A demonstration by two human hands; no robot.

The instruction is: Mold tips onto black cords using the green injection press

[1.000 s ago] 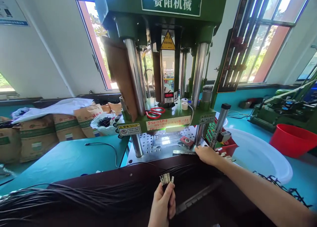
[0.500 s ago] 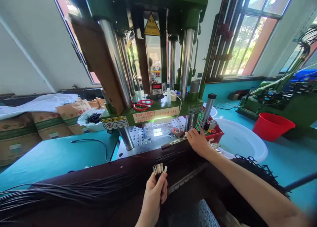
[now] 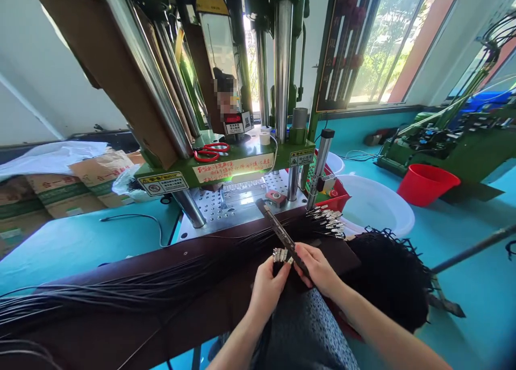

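My left hand [image 3: 266, 289] is closed around a small bunch of silvery metal terminals [image 3: 279, 255], whose tips stick up past the fingers. Beside it, my right hand [image 3: 319, 269] grips a long, dark slotted metal bar [image 3: 277, 226], tilted up and away to the left. The bar's lower part lies close to the terminals; whether they touch I cannot tell. Under both hands is a dark bench [image 3: 193, 321]. Black cables [image 3: 153, 278] run along it, and a heap of terminal-tipped cable ends [image 3: 328, 219] lies at its right.
A green press [image 3: 242, 163] with steel columns stands ahead, its perforated plate [image 3: 209, 211] below. Red-handled scissors [image 3: 212, 152] rest on it. To the right are a red tray [image 3: 338, 198], a white tub [image 3: 403, 214], a red bucket [image 3: 427, 184] and a black cable pile [image 3: 391, 284].
My right hand has come back from the press's right side to my left hand, now holding the dark bar. The bar has left the press's front edge. The view has shifted.
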